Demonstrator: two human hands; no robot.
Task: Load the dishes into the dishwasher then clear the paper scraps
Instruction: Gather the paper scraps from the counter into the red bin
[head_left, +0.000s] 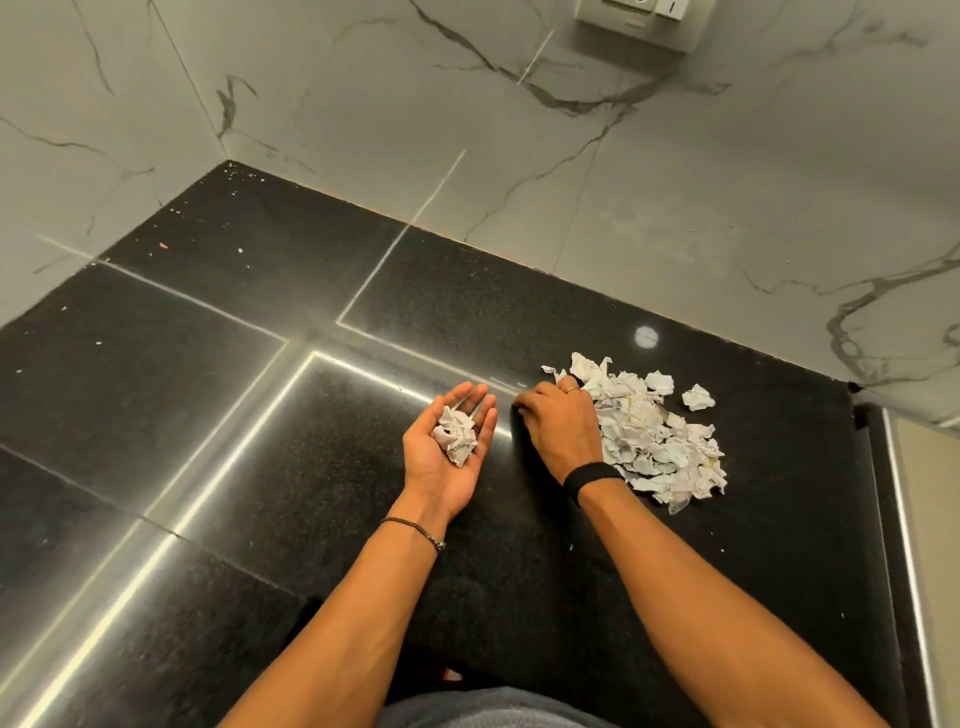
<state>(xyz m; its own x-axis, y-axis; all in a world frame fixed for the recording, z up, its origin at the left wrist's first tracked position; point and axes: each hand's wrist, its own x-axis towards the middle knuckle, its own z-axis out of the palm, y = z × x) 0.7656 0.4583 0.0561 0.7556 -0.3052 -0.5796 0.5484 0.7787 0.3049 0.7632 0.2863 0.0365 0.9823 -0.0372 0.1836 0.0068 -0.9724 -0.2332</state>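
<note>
most of the paper scraps (654, 436) lie in one loose heap on the right part of the black worktop (260, 415), its long axis running far-left to near-right, with one crumpled ball (697, 397) just apart at its far right. a small wad (456, 435) rests in the left hand (441, 478), held palm up with fingers nearly straight, left of the heap and clear of it. the right hand (561, 431) is nearer: palm down, it touches the heap's left edge, fingers curled to the worktop, though whether they pinch any scrap cannot be told, so the next sweep likely draws scraps leftward toward the upturned palm.
</note>
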